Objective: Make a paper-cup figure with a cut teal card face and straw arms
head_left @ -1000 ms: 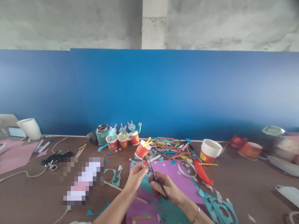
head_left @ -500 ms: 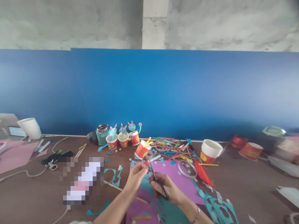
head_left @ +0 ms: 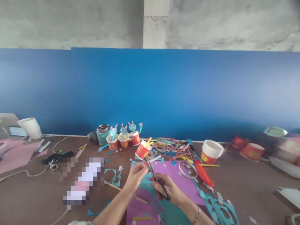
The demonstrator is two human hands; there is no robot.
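My right hand (head_left: 167, 187) is closed round the black handles of a pair of scissors (head_left: 161, 188), whose blades point up and away. Just left of it, my left hand (head_left: 136, 176) pinches something small near the blades; it is too small to name. Both hands are above purple paper (head_left: 182, 181) and teal paper (head_left: 172, 212). A red cup (head_left: 142, 150) with yellow strips leans just beyond the fingertips.
Three small cups with cat-like cutouts (head_left: 112, 142) stand beside a teal flask (head_left: 103, 136). Coloured sticks (head_left: 173, 150) lie in a pile behind the purple paper. At right are a white and red cup (head_left: 211, 152) and teal scraps (head_left: 220, 209).
The scissors and my right hand have shifted very slightly; the blades look a little closer together. My left hand keeps its pinch.
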